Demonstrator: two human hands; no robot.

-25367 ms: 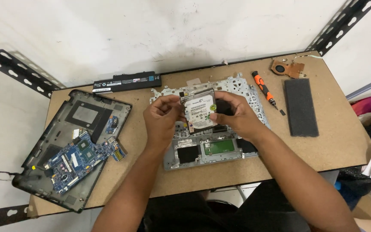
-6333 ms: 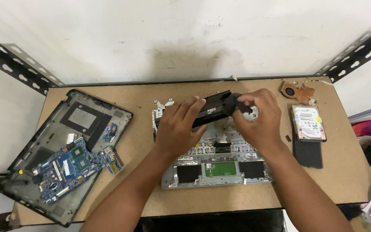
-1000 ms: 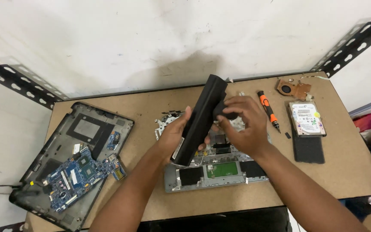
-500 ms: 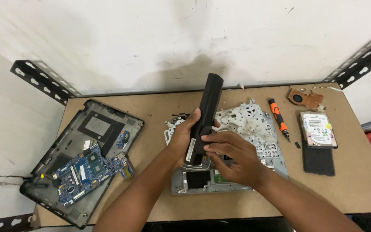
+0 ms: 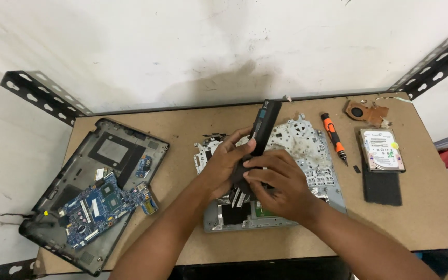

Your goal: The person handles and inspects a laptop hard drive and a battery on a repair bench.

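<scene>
Overhead, fibreboard bench (image 5: 431,207) against stained white wall (image 5: 193,46)

One desk (image 5: 431,207). Two hands at work: left hand (image 5: 224,168), right hand (image 5: 278,184). One black laptop battery (image 5: 263,129), gripped between them. One stripped laptop palmrest frame (image 5: 307,150). One laptop bottom case (image 5: 105,155), one blue motherboard (image 5: 99,205) lying in it. One orange-handled screwdriver (image 5: 333,137). One hard drive (image 5: 382,150). One black foam pad (image 5: 382,186). One copper cooling fan assembly (image 5: 365,112). Two black perforated shelf brackets: left bracket (image 5: 42,96), right bracket (image 5: 436,59).
</scene>
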